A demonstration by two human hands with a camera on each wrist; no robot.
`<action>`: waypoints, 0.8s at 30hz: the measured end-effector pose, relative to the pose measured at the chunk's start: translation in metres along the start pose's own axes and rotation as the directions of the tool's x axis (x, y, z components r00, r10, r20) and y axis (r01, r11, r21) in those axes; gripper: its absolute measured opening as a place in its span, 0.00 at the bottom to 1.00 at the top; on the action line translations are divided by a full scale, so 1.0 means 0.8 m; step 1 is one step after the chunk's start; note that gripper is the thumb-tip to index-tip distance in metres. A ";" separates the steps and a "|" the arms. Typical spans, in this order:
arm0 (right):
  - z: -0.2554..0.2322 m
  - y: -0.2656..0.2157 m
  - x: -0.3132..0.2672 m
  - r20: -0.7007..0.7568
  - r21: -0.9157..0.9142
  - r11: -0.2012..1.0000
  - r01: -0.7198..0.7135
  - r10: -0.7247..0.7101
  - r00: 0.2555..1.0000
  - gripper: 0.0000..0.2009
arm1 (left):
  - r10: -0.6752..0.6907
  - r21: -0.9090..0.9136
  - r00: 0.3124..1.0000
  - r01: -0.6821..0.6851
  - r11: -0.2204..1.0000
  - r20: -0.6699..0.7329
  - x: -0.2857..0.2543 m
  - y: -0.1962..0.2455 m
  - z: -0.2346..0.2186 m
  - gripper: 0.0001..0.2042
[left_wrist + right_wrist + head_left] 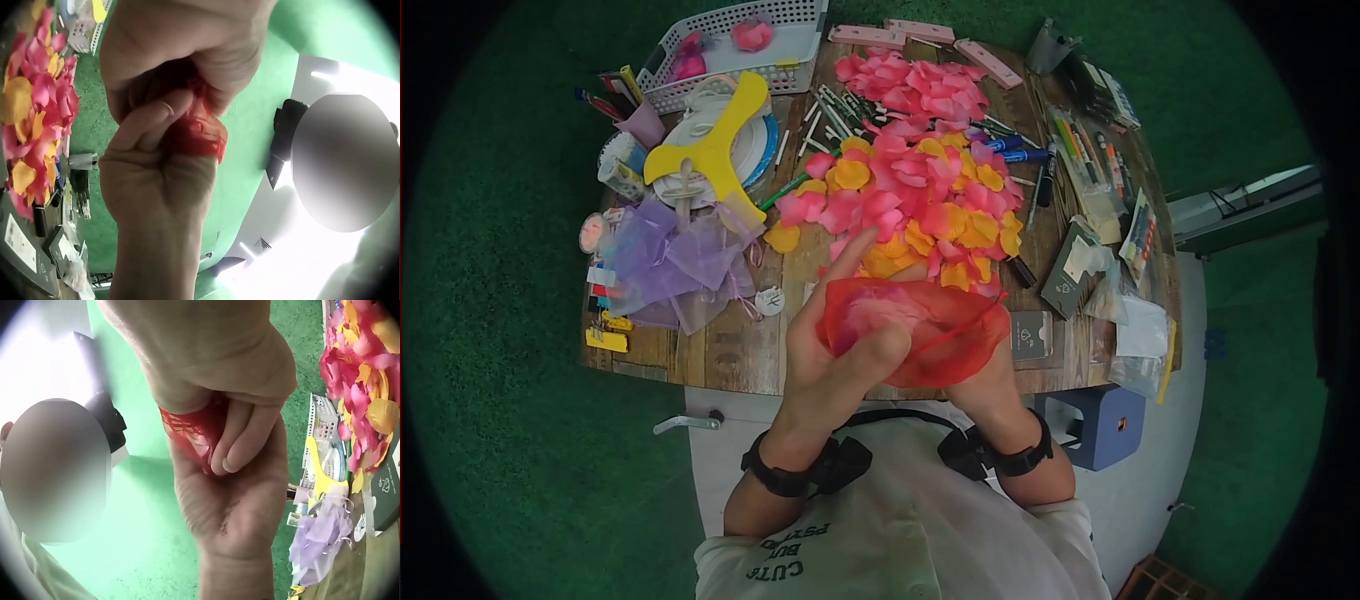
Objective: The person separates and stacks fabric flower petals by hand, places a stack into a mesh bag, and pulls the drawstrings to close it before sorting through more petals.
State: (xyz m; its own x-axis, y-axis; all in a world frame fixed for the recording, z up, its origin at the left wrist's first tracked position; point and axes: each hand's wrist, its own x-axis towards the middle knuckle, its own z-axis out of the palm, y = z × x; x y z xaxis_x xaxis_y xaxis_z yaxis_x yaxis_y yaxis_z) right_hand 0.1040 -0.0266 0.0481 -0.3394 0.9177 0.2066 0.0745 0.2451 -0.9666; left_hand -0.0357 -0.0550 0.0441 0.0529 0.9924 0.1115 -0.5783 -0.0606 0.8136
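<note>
Head view: the left hand [825,375] holds a sheer red pouch [945,340], its thumb bent across the fabric, while the right hand [985,385] holds the other side and is partly hidden by it. The 2 hands seem paired so the limp fabric keeps its shape, raised over the near edge of the worktop [740,350] within easy sight. Pink shows through the pouch. Just beyond, pink and yellow petals [910,170] run from the far edge towards the middle, apparently massed within reach of both hands. Purple mesh bags [675,260] lie by the left edge; a yellow 3-armed piece [710,160] rests near the far left corner, beside a white basket [800,75].

Left wrist view: the right hand, below, has curled fingers at the pouch, whose red fabric spreads over its palm; the left hand closes in from above.

Right wrist view: 2 right fingertips reach over the left palm, likely steadying the pouch, which sits between the hands.
</note>
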 end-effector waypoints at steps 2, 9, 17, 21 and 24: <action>0.001 0.001 0.002 0.037 -0.149 0.981 0.125 -0.121 0.992 0.18 | -0.076 0.060 0.985 0.086 0.994 -0.152 -0.001 0.001 0.007 0.42; -0.001 -0.001 -0.005 0.089 -0.438 0.836 0.330 -0.324 0.942 0.21 | -0.063 0.113 0.996 0.071 0.991 -0.070 -0.011 -0.014 -0.003 0.39; -0.015 -0.013 0.001 0.041 -0.196 0.979 0.048 -0.041 0.998 0.14 | 0.107 0.022 0.989 -0.105 0.994 -0.101 0.002 -0.024 -0.006 0.09; -0.017 0.020 -0.002 -0.050 -0.237 0.963 0.127 -0.143 0.989 0.07 | 0.125 0.329 0.966 -0.044 0.943 -0.228 -0.004 -0.038 -0.007 0.11; -0.017 0.034 0.000 -0.027 -0.236 0.959 0.155 -0.166 0.986 0.03 | 0.317 0.480 0.944 -0.238 0.844 -0.090 0.003 -0.052 -0.029 0.10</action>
State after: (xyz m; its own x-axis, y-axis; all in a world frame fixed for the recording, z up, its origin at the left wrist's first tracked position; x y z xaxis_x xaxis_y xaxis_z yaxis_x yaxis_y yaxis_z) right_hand 0.1192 -0.0159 0.0242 -0.3217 0.8725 0.3679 0.2407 0.4511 -0.8594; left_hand -0.0308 -0.0479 -0.0028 -0.2067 0.9274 0.3118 -0.1097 -0.3387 0.9345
